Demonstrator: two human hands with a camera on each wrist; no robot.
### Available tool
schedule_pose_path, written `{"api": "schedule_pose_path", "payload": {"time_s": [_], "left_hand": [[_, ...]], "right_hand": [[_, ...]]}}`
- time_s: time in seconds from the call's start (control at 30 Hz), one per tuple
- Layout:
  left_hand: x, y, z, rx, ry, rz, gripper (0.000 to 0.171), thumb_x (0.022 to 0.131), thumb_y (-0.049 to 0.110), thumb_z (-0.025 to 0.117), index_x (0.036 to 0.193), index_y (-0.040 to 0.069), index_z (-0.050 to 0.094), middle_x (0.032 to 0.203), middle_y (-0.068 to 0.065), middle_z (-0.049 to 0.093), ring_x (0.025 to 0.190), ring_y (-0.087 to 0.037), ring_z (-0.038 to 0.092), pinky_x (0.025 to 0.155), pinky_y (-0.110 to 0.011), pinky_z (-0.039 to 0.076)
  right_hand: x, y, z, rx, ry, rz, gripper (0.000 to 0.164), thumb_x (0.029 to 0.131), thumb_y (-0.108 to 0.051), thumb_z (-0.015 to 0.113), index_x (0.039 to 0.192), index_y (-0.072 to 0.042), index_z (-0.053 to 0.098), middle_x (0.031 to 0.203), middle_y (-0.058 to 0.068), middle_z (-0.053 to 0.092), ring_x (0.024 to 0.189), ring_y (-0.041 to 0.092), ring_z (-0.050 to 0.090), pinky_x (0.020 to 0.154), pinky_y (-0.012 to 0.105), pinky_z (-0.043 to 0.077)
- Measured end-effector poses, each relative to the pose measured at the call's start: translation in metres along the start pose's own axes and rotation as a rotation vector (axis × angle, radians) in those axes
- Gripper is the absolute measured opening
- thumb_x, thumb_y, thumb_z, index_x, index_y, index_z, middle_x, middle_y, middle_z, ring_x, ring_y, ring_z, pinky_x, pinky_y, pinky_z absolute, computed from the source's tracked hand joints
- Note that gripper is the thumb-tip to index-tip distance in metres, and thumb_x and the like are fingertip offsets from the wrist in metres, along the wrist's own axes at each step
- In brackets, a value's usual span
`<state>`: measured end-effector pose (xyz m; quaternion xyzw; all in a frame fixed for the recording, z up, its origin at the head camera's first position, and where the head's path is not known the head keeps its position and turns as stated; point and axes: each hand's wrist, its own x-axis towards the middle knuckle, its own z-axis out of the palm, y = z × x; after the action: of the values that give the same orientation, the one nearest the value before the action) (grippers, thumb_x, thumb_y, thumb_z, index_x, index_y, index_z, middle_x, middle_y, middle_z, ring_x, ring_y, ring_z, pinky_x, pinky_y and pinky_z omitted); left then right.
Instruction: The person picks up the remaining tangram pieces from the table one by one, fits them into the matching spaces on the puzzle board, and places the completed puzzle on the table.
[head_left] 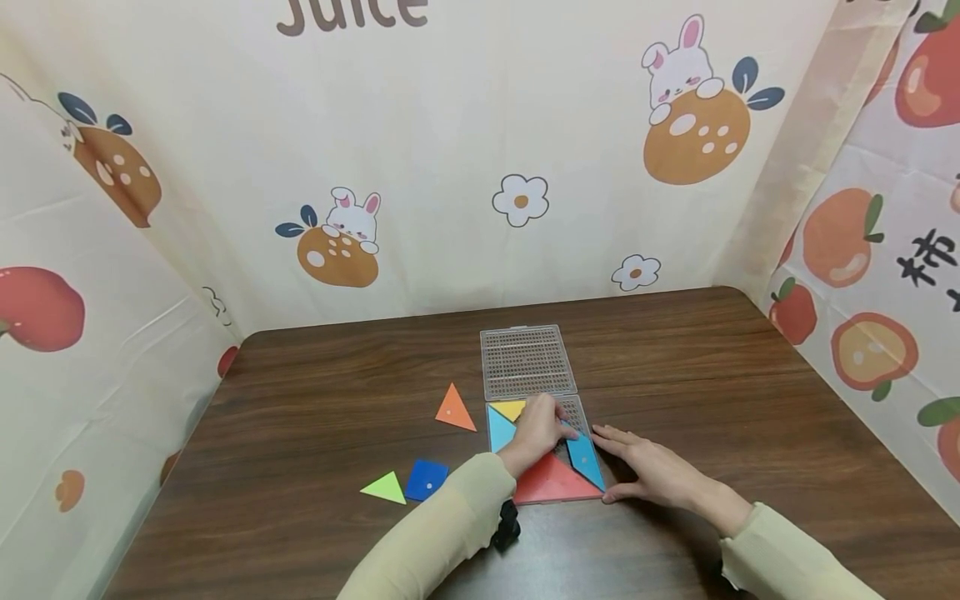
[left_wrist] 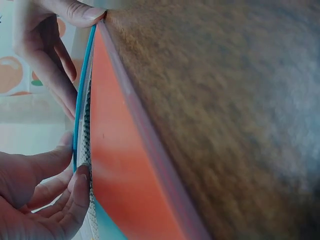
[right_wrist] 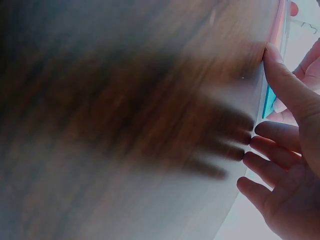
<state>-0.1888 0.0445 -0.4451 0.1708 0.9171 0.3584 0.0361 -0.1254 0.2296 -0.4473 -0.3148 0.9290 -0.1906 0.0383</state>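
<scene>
A clear hinged case lies unfolded, its near half a tray (head_left: 573, 410) of tangram pieces. Inside are a large red triangle (head_left: 551, 482), a light blue triangle (head_left: 500, 429) and part of a yellow piece (head_left: 506, 408). My left hand (head_left: 536, 429) reaches over the tray and pinches the upper end of a blue parallelogram tangram piece (head_left: 584, 460) at its right side. In the left wrist view this piece's edge (left_wrist: 83, 95) is seen tilted. My right hand (head_left: 656, 471) rests beside the tray, fingers extended along its right side, thumb (right_wrist: 282, 82) at the near right corner.
Left of the tray lie an orange triangle (head_left: 455, 408), a dark blue square (head_left: 427, 479) and a lime green triangle (head_left: 386, 487). The case's textured lid (head_left: 527, 362) lies flat behind the tray. Printed curtains (head_left: 450, 125) stand round the wooden table (head_left: 322, 392).
</scene>
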Motion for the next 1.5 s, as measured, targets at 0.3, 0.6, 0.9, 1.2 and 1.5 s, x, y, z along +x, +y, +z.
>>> {"api": "schedule_pose_path", "payload": {"time_s": [0.3,0.6,0.9,1.2,1.5], "left_hand": [[0.001,0.0,0.0,-0.002,-0.01,-0.018,0.023,0.061,0.014,0.08,0.077,0.001,0.069,0.081,-0.007,0.066,0.069,-0.011,0.059,0.053,-0.019,0.045],[-0.001,-0.001,-0.003,0.046,-0.035,0.043,0.016,0.068,0.01,0.076,0.08,0.002,0.067,0.07,-0.002,0.061,0.061,-0.006,0.053,0.051,-0.016,0.042],[-0.011,0.006,-0.008,0.264,-0.055,0.211,0.007,0.08,0.011,0.066,0.085,0.008,0.069,0.08,0.002,0.063,0.077,-0.007,0.058,0.063,-0.017,0.046],[-0.026,0.004,-0.015,0.355,-0.179,0.414,0.018,0.086,0.012,0.059,0.101,0.005,0.066,0.1,-0.002,0.062,0.094,-0.009,0.057,0.077,-0.018,0.045],[-0.036,-0.01,-0.021,0.456,-0.364,0.615,0.033,0.093,0.027,0.046,0.117,0.009,0.059,0.123,-0.002,0.053,0.111,-0.009,0.048,0.091,-0.021,0.037]], "right_hand": [[0.0,0.001,-0.001,0.012,-0.011,0.006,0.081,0.072,-0.053,0.062,0.128,0.003,0.044,0.131,0.019,0.041,0.114,0.032,0.045,0.084,0.044,0.042],[0.0,0.001,-0.001,0.015,-0.017,0.01,0.081,0.072,-0.052,0.063,0.127,0.004,0.045,0.131,0.02,0.041,0.113,0.032,0.045,0.084,0.044,0.041],[0.0,0.002,0.0,0.007,-0.003,-0.001,0.08,0.072,-0.052,0.063,0.127,0.004,0.045,0.13,0.019,0.042,0.113,0.031,0.046,0.084,0.043,0.041],[0.0,0.002,0.0,0.01,-0.003,-0.004,0.081,0.072,-0.052,0.063,0.127,0.004,0.044,0.13,0.02,0.041,0.113,0.031,0.045,0.084,0.043,0.041],[0.0,0.001,0.0,0.019,-0.007,0.001,0.081,0.072,-0.051,0.063,0.127,0.005,0.044,0.131,0.021,0.04,0.114,0.033,0.044,0.085,0.045,0.04]]}}
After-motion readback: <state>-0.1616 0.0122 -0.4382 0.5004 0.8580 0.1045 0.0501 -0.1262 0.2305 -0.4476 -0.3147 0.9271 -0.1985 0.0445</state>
